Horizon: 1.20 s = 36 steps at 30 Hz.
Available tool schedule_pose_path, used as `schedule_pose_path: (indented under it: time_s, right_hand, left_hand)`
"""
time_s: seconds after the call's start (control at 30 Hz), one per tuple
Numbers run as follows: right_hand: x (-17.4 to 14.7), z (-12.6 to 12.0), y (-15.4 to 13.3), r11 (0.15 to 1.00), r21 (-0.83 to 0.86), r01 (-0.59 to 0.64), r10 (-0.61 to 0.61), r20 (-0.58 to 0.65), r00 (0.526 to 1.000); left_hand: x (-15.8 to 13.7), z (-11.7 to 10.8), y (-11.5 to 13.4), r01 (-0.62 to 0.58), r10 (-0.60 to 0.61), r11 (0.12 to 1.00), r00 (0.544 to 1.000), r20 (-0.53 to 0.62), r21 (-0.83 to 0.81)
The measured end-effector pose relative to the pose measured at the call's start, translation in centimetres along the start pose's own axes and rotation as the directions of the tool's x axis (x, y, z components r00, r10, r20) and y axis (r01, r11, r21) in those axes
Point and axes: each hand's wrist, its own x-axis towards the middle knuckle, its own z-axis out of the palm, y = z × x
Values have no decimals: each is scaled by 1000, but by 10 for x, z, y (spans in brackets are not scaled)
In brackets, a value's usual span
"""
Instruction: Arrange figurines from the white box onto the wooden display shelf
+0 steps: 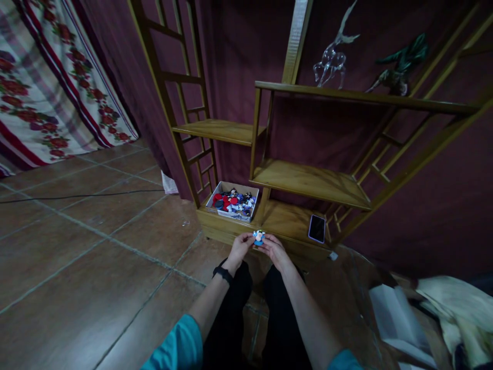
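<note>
A small toy figurine [258,237], blue at the base with a pale middle, is pinched between my two hands in front of the low shelf. My left hand [241,247] grips its left side, a dark band on that wrist. From the right, my right hand [274,248] has its fingers closed on the other side. Just beyond my hands, a shallow cardboard box [252,210] sits on the bottom shelf, filled with several red, white, blue and black figurines [233,201]. The figurine's finer details are too small to make out.
A wooden shelf unit [311,181] stands ahead, with a phone or tablet [317,228] on its bottom board. Higher up are a clear glass deer [332,59] and a dark green statue [402,64]. A black cable [96,195] crosses the tiled floor; a white box [400,321] lies at right.
</note>
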Motion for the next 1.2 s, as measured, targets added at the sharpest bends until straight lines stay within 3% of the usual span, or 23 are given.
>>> schedule_pose_path:
  time_s: [0.17,0.33,0.6,0.87,1.2]
  right_hand:
    - [0,0,0,1000,-9,2,-2,1,1000]
    - [2,0,0,1000,14,0,1,-30,1000]
    - [4,-2,3,999,37,-16,17,-45,999]
    - [3,0,0,998,46,-47,50,-81,995]
    - [-3,4,-4,999,46,8,-6,-48,999]
  left_hand:
    - [-2,-1,1,18,-19,999,1000,-16,-37]
    - [-3,-1,2,-5,7,999,997,78,-35]
    - [-3,-1,2,-7,13,999,994,113,-51]
    - [-4,1,6,47,-40,996,994,99,-70]
    - [-6,0,7,60,-44,991,989,138,-116]
